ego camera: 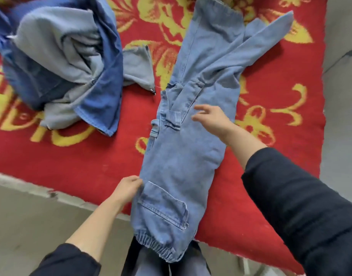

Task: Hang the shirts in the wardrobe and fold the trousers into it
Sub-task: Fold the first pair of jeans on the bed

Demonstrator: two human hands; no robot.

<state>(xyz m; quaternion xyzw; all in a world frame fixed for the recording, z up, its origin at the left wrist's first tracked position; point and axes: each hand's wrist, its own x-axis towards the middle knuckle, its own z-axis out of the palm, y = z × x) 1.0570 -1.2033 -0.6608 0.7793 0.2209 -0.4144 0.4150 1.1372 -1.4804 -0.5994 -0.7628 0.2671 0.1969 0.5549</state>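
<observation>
Light blue denim trousers (183,148) with cargo pockets and elastic cuffs lie stretched lengthwise on the red blanket (81,156), one cuff near me, the other legs' end at the top. My left hand (127,188) grips the trousers' left edge beside the lower cargo pocket. My right hand (213,118) hovers over the trousers' middle with fingers spread, blurred by motion, holding nothing. No wardrobe is in view.
A heap of blue and grey denim clothes (65,64) lies at the upper left of the blanket. Grey concrete floor (32,222) shows at the lower left and along the right edge. The blanket bears yellow flower patterns.
</observation>
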